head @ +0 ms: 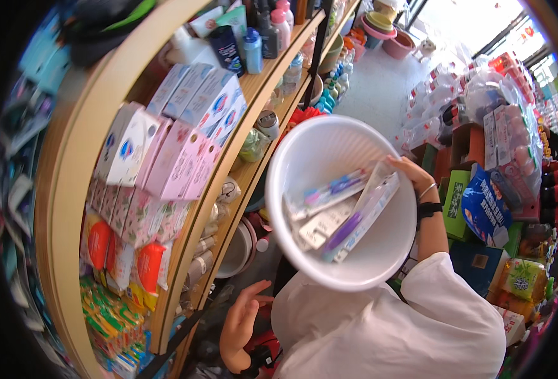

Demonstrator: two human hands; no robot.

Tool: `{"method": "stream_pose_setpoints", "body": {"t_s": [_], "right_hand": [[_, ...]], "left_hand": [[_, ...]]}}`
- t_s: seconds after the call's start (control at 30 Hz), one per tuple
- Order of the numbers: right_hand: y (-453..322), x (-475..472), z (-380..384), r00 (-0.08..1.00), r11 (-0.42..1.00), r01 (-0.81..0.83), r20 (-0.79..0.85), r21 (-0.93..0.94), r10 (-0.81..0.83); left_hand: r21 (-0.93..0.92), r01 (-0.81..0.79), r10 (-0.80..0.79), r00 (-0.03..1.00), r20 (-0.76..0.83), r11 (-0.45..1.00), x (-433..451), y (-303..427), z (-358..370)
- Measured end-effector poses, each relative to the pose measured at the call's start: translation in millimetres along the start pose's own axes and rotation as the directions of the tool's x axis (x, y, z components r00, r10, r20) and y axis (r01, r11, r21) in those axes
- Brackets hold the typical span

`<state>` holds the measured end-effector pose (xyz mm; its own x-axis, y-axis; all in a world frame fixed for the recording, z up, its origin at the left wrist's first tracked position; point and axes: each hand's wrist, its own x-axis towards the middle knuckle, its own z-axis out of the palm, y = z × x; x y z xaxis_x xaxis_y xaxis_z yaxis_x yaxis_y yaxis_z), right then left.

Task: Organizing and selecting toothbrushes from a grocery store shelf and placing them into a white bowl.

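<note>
A white plastic basin is held against my front, tilted so that its inside shows. My right hand grips its right rim, the fingers reaching inside. Several packaged toothbrushes lie in the basin, among them a pack with a purple toothbrush and a pack with blue and pink ones. A cream-coloured card package lies between them. Lower down, left of the basin, my left hand is held in the air with nothing in it, its fingers apart.
Wooden shelves on the left hold boxed soaps, bottles and soap packs. Wrapped bottle packs, cartons and a blue bag are stacked on the right. Basins and a small light-coloured animal are on the floor ahead.
</note>
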<state>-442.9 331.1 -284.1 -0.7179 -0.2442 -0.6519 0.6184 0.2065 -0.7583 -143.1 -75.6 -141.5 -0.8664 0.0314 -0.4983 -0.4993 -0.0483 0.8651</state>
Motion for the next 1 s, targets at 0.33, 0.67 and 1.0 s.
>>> {"method": "stream_pose_setpoints", "body": {"t_s": [0.33,0.67,1.0], "right_hand": [[23,119,-82,0.929,0.65,0.351,-0.335,0.674,-0.155],[119,275,-116,0.814,0.178,0.525,-0.552,0.832,0.179],[263,456,-118,0.799,-0.025,0.477,-0.422,0.878,0.427]], "left_hand": [[0.223,0.142,-0.197,0.948,0.249,0.964,209,65,82],[0.338,0.226,-0.352,0.854,0.383,0.914,418,60,179],[0.455,0.172,-0.366,0.849,0.382,0.874,648,-157,249]]}}
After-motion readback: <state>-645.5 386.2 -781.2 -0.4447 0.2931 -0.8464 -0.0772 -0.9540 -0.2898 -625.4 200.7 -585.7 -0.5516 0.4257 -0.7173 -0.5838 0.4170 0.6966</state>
